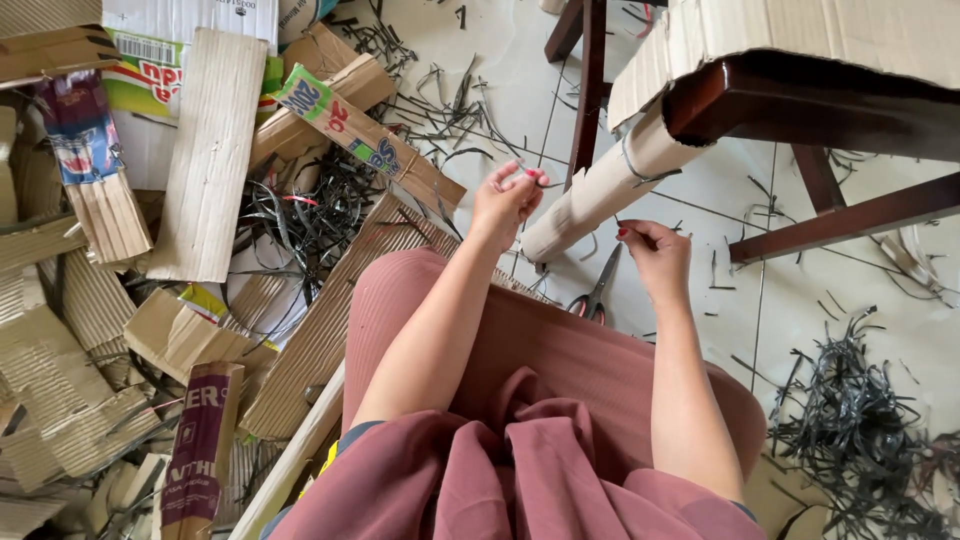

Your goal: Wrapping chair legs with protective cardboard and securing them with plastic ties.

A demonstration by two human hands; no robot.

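Your left hand (508, 196) is raised over the near end of the rolled cardboard tube (600, 190), its fingers (527, 176) pinched shut on something thin, most likely the end of a dark strap, though it is too fine to make out for certain. Your right hand (655, 252) sits just right of the tube, fingers curled and pinched on what looks like the other end of the same thin strip. The tube itself leans down from under the dark wooden chair (800, 110), its lower end near the floor tiles (800, 310) by your knee, with a dark strap band (640, 165) already looped round its upper part.

To do this binding well, keep both pinches firm and pull evenly, so the strip lies flat round the roll instead of twisting. Hold the tube steady against the chair frame (it appears to rest there, not fixed) so it does not unroll while you tighten. The scissors (597, 292) lie on the floor between your hands, close to reach. Flattened cardboard pieces (205, 150) cover the floor on your left, and a heap of strap offcuts (860, 420) lies on your right; keep loose ends clear of the knot.
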